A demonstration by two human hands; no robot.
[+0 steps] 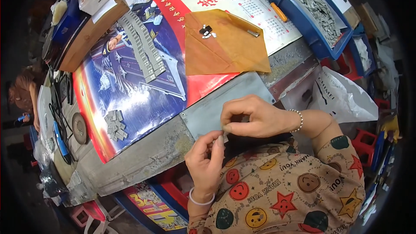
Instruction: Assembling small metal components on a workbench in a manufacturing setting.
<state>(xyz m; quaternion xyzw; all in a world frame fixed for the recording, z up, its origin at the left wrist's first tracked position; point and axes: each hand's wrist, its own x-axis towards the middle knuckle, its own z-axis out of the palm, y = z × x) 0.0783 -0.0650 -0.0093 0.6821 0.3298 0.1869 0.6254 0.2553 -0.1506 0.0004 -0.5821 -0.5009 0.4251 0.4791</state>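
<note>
My left hand (205, 161), with a pale band at its wrist, is closed in a pinch near the table's front edge. A small light piece (225, 139) shows at its thumb tip, too small to name. Fingertips meeting it from the right, my right hand (255, 119) is also pinched, and whatever it grips is hidden. Both hands are over the near edge of a grey metal plate (203, 119). Beyond the plate, an amber translucent sheet (225, 56) carries a few tiny black and white pieces (206, 31).
Long rows of grey metal parts (138, 45) lie on a glossy poster (130, 104), with a loose pile of grey parts (115, 125) nearer. A blue tray (323, 52) of metal pieces stands right. An orange-handled tool (278, 12) is beside it. Another person (27, 89) is far left.
</note>
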